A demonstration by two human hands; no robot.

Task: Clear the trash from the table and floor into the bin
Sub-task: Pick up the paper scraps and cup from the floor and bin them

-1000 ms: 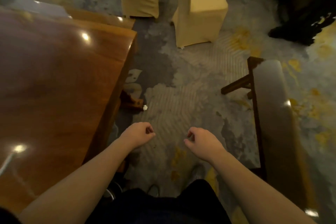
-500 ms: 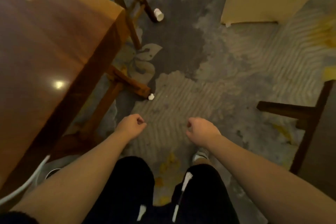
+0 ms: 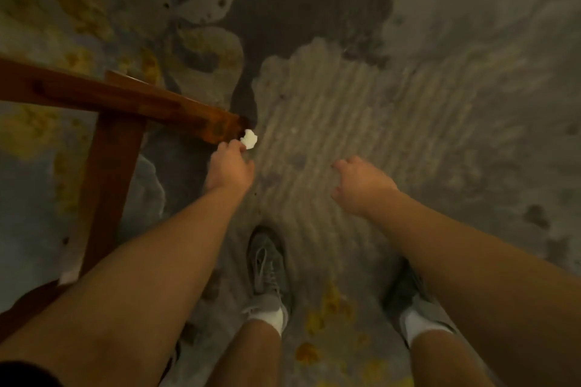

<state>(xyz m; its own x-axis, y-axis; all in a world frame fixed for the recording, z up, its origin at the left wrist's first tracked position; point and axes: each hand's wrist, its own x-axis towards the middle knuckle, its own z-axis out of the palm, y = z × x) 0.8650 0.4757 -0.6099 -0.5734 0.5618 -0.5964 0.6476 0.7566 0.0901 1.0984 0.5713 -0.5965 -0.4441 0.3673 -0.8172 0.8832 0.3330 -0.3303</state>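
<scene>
A small crumpled white paper scrap [image 3: 249, 138] lies on the patterned carpet [image 3: 345, 110], lumpy and roughly round, with no clear long axis or facing. The left hand [image 3: 229, 168] reaches down with its fingertips touching the scrap's near edge; whether they have pinched it I cannot tell. Just beyond and left of that grip sits the glossy end of a wooden table foot [image 3: 176, 113]. The right hand [image 3: 361, 185] hovers well to the side, fingers loosely curled, holding nothing.

small white crumpled scrap [image 3: 249, 138], on carpet [image 3: 345, 110]
</scene>
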